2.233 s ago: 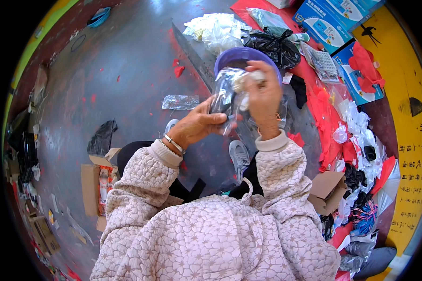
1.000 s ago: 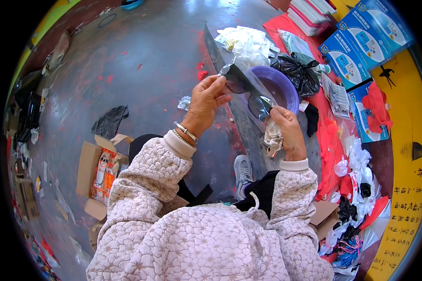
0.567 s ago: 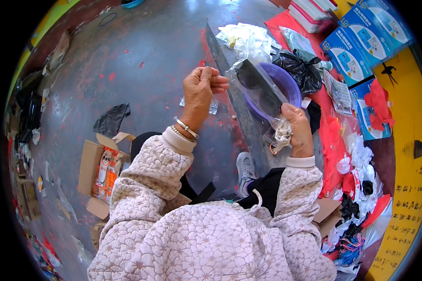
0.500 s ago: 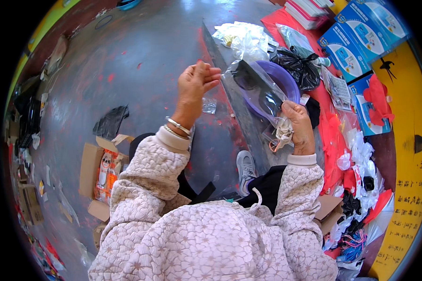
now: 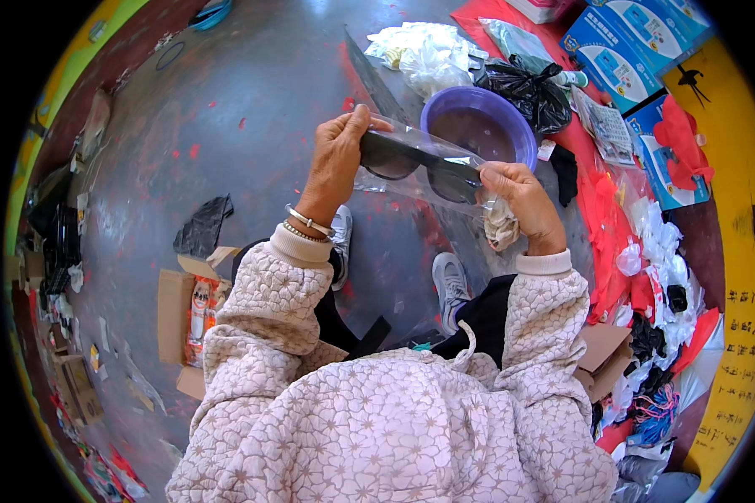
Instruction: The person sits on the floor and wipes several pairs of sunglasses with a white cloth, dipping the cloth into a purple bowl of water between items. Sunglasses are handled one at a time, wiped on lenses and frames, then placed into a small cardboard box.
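Note:
Stretched between my two hands is a clear plastic bag (image 5: 420, 139) with dark sunglasses (image 5: 432, 170) inside it. My left hand (image 5: 337, 155) pinches the bag's left end, thumb on top. The right end is gripped by my right hand (image 5: 524, 201), close to one side of the sunglasses. Below the right fingers hangs a crumpled whitish cloth-like bundle (image 5: 501, 225); whether that hand holds it too I cannot tell. Just beyond the bag stands a purple basin (image 5: 524, 138) with murky water in it.
White plastic bags (image 5: 428, 54) and a black plastic bag (image 5: 524, 92) lie past the basin. Blue boxes (image 5: 617, 67) stand at the far right, beside red cloth (image 5: 600, 243). An opened cardboard box (image 5: 173, 314) with orange packets sits on the floor at left.
My left hand has closed on the bag's left end. The bag has turned from slanting to nearly level and come nearer, baring more of the basin.

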`<state>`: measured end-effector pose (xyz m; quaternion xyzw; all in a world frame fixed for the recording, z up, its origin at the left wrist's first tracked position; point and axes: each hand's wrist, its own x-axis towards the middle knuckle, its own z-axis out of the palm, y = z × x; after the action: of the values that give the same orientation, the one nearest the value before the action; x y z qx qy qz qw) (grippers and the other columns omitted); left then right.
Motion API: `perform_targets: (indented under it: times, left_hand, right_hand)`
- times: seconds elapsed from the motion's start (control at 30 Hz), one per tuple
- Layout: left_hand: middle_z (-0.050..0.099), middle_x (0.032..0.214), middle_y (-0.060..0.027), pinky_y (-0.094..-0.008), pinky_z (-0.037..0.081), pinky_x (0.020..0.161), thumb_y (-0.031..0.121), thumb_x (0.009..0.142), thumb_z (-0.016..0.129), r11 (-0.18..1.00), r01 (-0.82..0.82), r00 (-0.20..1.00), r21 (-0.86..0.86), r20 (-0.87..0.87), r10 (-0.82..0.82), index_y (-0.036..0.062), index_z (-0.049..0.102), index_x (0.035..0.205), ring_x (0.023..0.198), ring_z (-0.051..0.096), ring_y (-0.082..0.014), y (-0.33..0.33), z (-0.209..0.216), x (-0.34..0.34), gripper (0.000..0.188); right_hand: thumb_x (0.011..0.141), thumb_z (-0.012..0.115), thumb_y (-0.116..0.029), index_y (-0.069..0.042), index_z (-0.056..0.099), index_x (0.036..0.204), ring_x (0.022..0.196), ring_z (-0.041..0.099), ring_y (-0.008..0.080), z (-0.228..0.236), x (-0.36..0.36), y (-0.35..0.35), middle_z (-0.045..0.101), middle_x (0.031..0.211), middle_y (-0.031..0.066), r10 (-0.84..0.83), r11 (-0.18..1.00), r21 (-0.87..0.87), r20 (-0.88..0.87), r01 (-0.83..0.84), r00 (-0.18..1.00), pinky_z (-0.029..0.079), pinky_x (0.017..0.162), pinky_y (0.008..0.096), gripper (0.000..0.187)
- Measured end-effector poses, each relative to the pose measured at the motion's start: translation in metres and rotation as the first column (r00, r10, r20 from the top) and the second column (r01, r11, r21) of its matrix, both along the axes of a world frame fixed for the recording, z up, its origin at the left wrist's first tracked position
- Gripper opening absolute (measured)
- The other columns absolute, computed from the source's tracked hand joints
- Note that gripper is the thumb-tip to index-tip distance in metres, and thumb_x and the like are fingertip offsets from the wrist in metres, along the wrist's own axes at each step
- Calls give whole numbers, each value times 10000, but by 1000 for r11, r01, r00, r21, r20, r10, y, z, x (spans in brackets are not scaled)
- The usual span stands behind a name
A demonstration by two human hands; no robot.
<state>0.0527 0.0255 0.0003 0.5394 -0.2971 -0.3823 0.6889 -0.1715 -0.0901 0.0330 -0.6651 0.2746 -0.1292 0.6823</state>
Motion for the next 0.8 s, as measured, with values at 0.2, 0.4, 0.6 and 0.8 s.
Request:
perform_targets:
  times: [0.2, 0.4, 0.6, 0.8]
  left_hand:
    - [542, 1118, -159, -314, 492, 798, 418, 852, 525, 830, 502, 737, -242, -383, -557, -31, 474, 1171, 955, 578, -206, 4, 15, 1, 553]
    - [592, 1063, -118, -343, 504, 799, 125, 801, 621, 836, 545, 831, 62, -169, -530, 4, 500, 1153, 932, 599, -209, 12, 3, -21, 391]
    - [585, 1085, -144, -384, 452, 880, 93, 814, 589, 844, 536, 801, -6, -311, -511, 5, 503, 1155, 999, 576, -248, 7, 0, -29, 363]
    - [591, 1061, -113, -360, 451, 870, 75, 814, 579, 916, 396, 832, -68, -396, -389, 21, 503, 1153, 1004, 572, -234, 2, -11, -34, 351]
  right_hand:
    - [837, 519, -205, 4, 580, 695, 643, 455, 70, -2, -15, -19, 523, 656, -16, 38, 989, -142, -40, -44, 998, 360, 605, 223, 260]
    - [817, 553, -198, 14, 609, 761, 647, 478, 64, 5, -20, -22, 546, 686, -15, 10, 986, -166, -29, -14, 1000, 379, 594, 221, 227]
    - [813, 544, -174, 10, 628, 801, 591, 536, 88, -2, -22, -31, 587, 679, 28, -204, 977, -54, 7, 204, 979, 416, 558, 213, 203]
    - [821, 521, -137, -18, 612, 774, 527, 550, 114, -11, -45, -68, 575, 649, 51, -747, 636, 36, 278, 771, 604, 451, 478, 235, 156]
